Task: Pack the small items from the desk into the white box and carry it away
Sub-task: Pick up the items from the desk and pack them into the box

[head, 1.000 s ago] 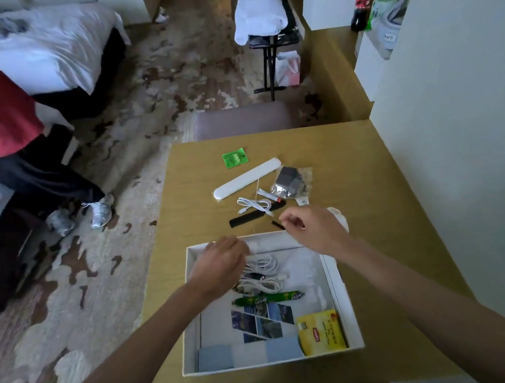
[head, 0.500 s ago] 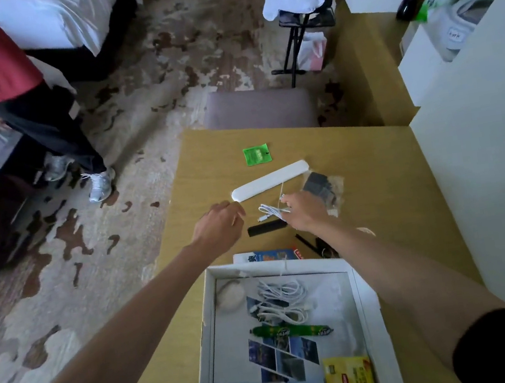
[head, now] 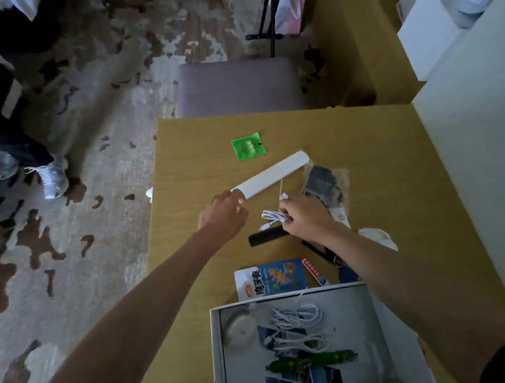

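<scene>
Your left hand (head: 225, 216) curls its fingers onto the near end of the long, smooth white plastic bar (head: 271, 174), mid-desk (head: 388, 172). Its long axis runs off toward the far right corner. Your right hand (head: 305, 216), just beside, pinches the coiled white cable (head: 272, 216). The open white cardboard box (head: 219, 358) waits at the near edge.

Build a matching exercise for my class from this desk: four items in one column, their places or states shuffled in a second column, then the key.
Items
1. green sachet
2. long white case
3. white cable, the one outside the box
4. green stick packet

Places or states
A. lying in the white box
B. gripped by the right hand
C. pinched at one end by the left hand
D. lying untouched on the far part of the desk

Pairs: 1-D, 2-C, 3-B, 4-A
</scene>
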A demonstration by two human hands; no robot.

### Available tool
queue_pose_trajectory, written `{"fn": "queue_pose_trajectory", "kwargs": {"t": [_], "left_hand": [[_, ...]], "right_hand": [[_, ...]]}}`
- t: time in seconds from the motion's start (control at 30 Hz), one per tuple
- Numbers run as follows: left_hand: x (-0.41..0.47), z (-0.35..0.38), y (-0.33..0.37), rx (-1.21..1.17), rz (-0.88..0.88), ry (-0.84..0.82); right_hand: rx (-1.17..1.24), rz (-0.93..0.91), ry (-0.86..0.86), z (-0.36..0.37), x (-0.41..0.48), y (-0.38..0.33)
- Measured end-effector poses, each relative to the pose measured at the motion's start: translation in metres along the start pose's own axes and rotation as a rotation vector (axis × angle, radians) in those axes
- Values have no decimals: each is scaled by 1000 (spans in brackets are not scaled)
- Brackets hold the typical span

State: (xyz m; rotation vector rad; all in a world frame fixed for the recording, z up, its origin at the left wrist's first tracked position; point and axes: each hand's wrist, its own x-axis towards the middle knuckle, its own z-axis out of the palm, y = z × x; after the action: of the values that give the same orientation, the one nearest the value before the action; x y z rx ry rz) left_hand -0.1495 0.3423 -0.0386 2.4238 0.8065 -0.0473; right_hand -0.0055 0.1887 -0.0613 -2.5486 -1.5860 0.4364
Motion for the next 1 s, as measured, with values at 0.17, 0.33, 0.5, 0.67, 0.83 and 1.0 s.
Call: {"fn": "queue_pose_trajectory", "kwargs": {"t": [0.17, 0.33, 0.5, 0.67, 0.83, 1.0], "left_hand": [[69, -10, -2, 78, -40, 40], [132, -1, 2, 368, 74, -173], [143, 17, -1, 563, 166, -166], [130, 21, 14, 242, 123, 62], [135, 14, 11, 284, 11, -29], [144, 11, 12, 190, -125, -30]], "right_hand": [[466, 212, 159, -12, 2, 7], [782, 369, 300, -34, 5, 17], [961, 433, 375, -29, 6, 25], [993, 429, 389, -23, 3, 23], [1040, 464, 388, -24, -5, 20], [1037, 486, 365, -31, -16, 25]]}}
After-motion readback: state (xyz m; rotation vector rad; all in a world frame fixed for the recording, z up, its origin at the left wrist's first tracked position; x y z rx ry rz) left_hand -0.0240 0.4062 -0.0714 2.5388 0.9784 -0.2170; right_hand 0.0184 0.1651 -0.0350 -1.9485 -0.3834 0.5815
